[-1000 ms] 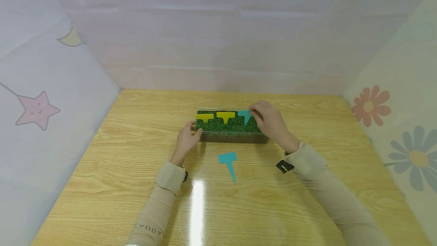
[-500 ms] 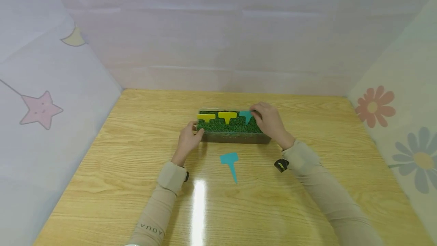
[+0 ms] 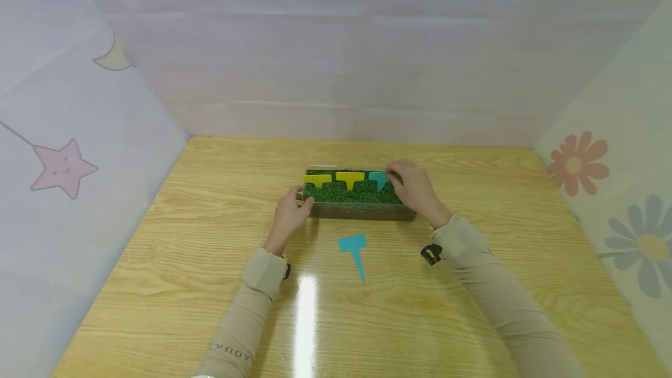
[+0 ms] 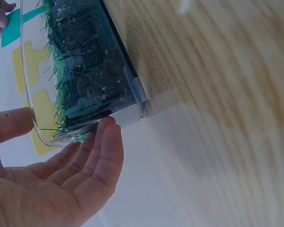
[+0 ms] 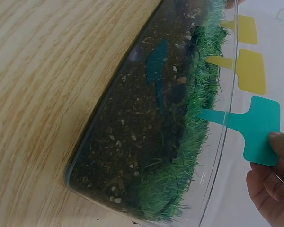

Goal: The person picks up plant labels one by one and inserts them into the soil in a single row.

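Note:
A clear planter box (image 3: 362, 211) with dark soil (image 5: 118, 127) and green grass (image 3: 346, 194) stands on the table. At its left end my left hand (image 3: 290, 214) holds the box, with the thumb (image 4: 12, 124) at the rim and the fingers along the end wall. My right hand (image 3: 416, 190) pinches the head of a blue T-shaped plant label (image 5: 261, 130), whose stem runs down into the grass. Two yellow plant labels (image 3: 349, 178) (image 3: 318, 180) stand upright in the grass to its left.
Another blue plant label (image 3: 353, 244) lies flat on the wooden table (image 3: 173, 261) in front of the box. Behind the table rises a pale wall (image 3: 336, 74), and decorated side panels (image 3: 588, 214) close in the left and right.
The blue label in my right hand stands slightly lower in the grass. My left hand keeps its place on the box, and the scene has shifted a little to the right in view.

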`<action>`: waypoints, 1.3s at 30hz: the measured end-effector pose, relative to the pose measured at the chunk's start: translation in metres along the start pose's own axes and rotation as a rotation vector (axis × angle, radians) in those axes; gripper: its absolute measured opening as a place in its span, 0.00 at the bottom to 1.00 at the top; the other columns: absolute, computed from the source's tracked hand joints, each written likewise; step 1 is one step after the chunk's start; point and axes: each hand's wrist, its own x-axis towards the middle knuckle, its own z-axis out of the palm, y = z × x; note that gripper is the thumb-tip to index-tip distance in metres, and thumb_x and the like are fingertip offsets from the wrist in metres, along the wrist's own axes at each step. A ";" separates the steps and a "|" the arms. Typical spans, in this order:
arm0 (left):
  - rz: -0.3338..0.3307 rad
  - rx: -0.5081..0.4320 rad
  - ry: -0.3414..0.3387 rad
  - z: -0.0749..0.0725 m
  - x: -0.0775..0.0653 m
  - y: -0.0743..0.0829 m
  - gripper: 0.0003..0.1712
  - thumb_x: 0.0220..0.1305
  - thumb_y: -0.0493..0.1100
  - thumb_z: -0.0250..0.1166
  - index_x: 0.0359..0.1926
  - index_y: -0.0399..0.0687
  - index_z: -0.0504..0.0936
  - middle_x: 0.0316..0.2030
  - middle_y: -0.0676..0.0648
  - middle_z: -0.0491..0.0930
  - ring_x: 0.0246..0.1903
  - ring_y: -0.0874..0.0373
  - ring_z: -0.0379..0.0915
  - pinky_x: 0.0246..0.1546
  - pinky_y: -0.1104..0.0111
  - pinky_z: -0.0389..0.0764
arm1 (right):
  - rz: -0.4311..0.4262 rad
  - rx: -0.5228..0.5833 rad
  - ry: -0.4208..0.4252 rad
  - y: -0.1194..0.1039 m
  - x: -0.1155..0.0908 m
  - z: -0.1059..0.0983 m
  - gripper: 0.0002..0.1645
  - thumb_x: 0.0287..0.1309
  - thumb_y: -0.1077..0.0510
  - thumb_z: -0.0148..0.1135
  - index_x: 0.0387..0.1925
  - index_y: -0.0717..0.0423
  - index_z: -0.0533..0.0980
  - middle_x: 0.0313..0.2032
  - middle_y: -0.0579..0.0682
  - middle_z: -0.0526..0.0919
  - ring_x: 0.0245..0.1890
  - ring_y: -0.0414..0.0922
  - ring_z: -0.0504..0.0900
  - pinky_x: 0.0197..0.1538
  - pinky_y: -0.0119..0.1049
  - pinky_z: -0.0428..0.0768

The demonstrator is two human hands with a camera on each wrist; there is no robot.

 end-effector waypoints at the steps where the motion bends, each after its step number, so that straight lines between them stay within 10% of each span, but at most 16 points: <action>1: 0.000 -0.001 0.001 0.000 0.000 0.000 0.28 0.66 0.46 0.54 0.63 0.38 0.62 0.51 0.35 0.70 0.43 0.45 0.73 0.35 0.59 0.78 | 0.004 -0.001 -0.005 0.000 0.000 0.000 0.07 0.58 0.66 0.57 0.37 0.64 0.78 0.36 0.58 0.81 0.35 0.53 0.77 0.37 0.46 0.76; 39: 0.008 -0.017 0.015 0.001 0.001 -0.001 0.27 0.66 0.45 0.54 0.62 0.38 0.63 0.50 0.35 0.71 0.40 0.46 0.74 0.32 0.61 0.79 | 0.046 -0.020 -0.024 0.004 0.004 0.015 0.07 0.56 0.66 0.59 0.36 0.65 0.80 0.37 0.59 0.81 0.37 0.54 0.78 0.41 0.47 0.77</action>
